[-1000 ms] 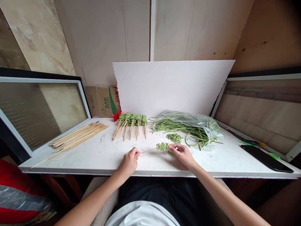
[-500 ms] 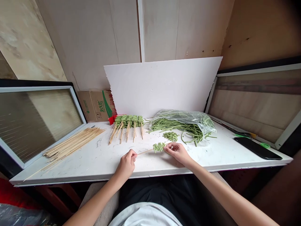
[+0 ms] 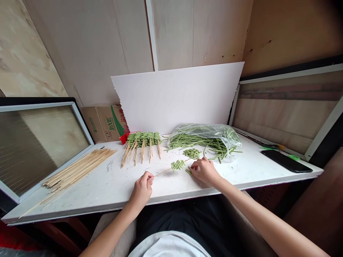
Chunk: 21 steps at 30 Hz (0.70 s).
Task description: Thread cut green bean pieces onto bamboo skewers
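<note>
My left hand [image 3: 142, 185] is closed on the blunt end of a thin bamboo skewer [image 3: 162, 172], which points up and to the right. Several short green bean pieces [image 3: 178, 165] are threaded crosswise near its far end. My right hand [image 3: 205, 170] is apart from the skewer, just right of its tip. Between its bent fingers and thumb are cut green bean pieces [image 3: 189, 171]; how many is hidden. A small heap of cut bean pieces [image 3: 192, 153] lies behind the skewer tip.
Loose bamboo skewers [image 3: 77, 169] lie on the left of the white table [image 3: 112, 192]. Filled bean skewers [image 3: 144, 137] are stacked at the back. Long green beans [image 3: 187, 141] spill from a clear plastic bag [image 3: 214, 131]. A black phone [image 3: 285, 160] lies at the right.
My right hand has drawn back from the skewer's tip to the right and now shows bean pieces in its fingers. The left hand still holds the skewer. The camera view has shifted slightly.
</note>
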Available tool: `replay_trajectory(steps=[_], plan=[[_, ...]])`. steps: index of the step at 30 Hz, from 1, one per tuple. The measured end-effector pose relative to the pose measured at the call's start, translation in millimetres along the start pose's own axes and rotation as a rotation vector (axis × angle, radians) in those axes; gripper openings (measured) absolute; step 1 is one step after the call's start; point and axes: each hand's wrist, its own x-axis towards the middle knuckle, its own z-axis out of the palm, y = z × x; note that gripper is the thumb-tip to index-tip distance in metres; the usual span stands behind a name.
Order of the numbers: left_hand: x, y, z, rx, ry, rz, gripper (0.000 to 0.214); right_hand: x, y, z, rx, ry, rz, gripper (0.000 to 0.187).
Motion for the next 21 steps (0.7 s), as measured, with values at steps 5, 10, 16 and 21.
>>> replay_trajectory(steps=[5, 10, 16, 21], plan=[[-0.1, -0.5, -0.2, 0.007, 0.004, 0.004, 0.013, 3.3, 9.5, 4.5, 0.054, 0.031, -0.029, 0.016], [0.4, 0.7, -0.2, 0.012, 0.013, -0.001, 0.014, 8.7, 16.8, 4.4, 0.476, 0.075, 0.075, 0.03], [-0.2, 0.0, -0.1, 0.015, 0.006, 0.002, 0.016, 10.8, 20.7, 5.3, 0.936, 0.012, 0.277, 0.054], [-0.3, -0.6, -0.3, 0.021, 0.006, 0.005, 0.014, 9.3, 20.4, 8.4, 1.1, -0.064, 0.213, 0.049]])
